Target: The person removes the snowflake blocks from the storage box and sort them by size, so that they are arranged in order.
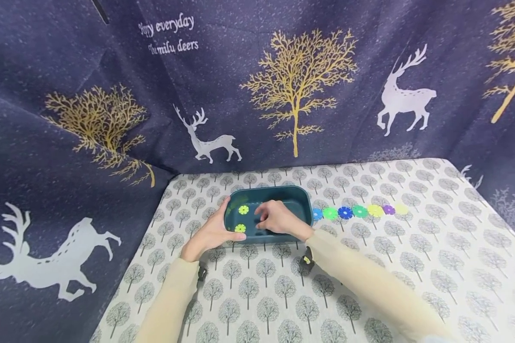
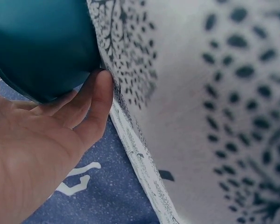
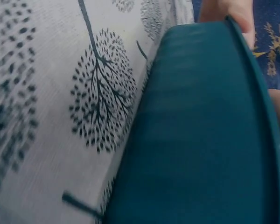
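A dark teal plastic tub (image 1: 296,193) stands on the cloth-covered table. My left hand (image 1: 214,231) grips its left end, the thumb along the front rim and the fingers round the outer side. In the left wrist view the fingers touch the tub's wall (image 2: 42,42). Inside lie two yellow-green snowflake discs, one (image 1: 243,209) towards the back and one (image 1: 240,228) near the left thumb. My right hand (image 1: 278,216) reaches down into the tub with bent fingers. Whether its fingertips hold anything cannot be made out; in the right wrist view the tub's wall (image 3: 200,126) hides them.
Right of the tub runs a line of snowflake discs: light blue (image 1: 317,214), bright green (image 1: 330,213), dark blue (image 1: 345,212), teal green (image 1: 360,211), yellow (image 1: 375,210), purple (image 1: 388,209) and pale yellow (image 1: 401,209). A dark curtain (image 1: 266,143) hangs behind the tree-print tablecloth (image 1: 249,290).
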Motion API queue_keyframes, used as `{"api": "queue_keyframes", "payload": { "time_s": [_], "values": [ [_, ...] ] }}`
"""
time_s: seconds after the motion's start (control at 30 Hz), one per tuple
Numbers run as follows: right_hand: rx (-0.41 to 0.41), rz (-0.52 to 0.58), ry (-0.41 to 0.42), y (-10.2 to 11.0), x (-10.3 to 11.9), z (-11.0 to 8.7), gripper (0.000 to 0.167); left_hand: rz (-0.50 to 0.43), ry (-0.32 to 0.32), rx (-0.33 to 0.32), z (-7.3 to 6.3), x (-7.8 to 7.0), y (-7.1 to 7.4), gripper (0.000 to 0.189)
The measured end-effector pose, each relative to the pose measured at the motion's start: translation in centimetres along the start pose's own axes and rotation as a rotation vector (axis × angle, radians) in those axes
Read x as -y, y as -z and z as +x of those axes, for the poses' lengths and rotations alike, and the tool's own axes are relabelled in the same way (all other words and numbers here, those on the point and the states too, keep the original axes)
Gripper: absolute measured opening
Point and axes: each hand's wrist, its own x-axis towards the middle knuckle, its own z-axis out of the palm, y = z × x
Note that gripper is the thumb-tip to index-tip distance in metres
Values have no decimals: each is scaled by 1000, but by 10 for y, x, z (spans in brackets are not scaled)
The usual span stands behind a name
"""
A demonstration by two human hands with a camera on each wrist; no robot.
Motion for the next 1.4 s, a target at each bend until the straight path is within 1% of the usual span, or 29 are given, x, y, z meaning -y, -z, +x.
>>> {"api": "queue_keyframes", "payload": {
  "time_s": [0.2, 0.37, 0.5, 0.7, 0.83, 0.87, 0.97, 1.03, 1.1, 1.13, 1.17, 1.37, 1.4],
  "values": [
    [47, -59, 28, -11, 7, 14, 36, 8, -16, -5, 1, -1, 0, 137],
    [65, -83, 36, -19, 12, 23, 35, 10, -24, -6, 1, 2, 0, 138],
    [72, -95, 36, -24, 16, 29, 34, 13, -31, -11, 2, 2, -1, 138],
    [95, -103, 20, -31, 21, 34, 38, 13, -44, -15, 1, 2, -3, 142],
    [113, -116, 25, -33, 24, 37, 35, 15, -41, -17, 1, 2, -2, 141],
    [115, -120, 31, -35, 22, 39, 33, 18, -38, -18, 1, 2, -1, 140],
    [96, -151, 72, -47, 7, 52, 24, 30, -31, -22, 1, 1, -1, 140],
    [90, -167, 76, -54, -3, 61, 21, 35, -32, -23, 1, 1, 0, 141],
    [88, -171, 80, -62, -13, 69, 21, 33, -33, -22, 0, 0, -1, 141],
    [93, -163, 69, -62, -15, 71, 21, 33, -33, -22, 0, 0, -1, 141],
    [88, -182, 68, -60, -11, 67, 20, 30, -35, -22, 0, 0, -1, 141],
    [71, -206, 55, -64, -15, 70, 15, 23, -48, -29, -1, -2, -2, 141],
    [77, -191, 51, -67, -20, 77, 18, 23, -52, -29, -1, -2, -2, 141]
  ]
}}
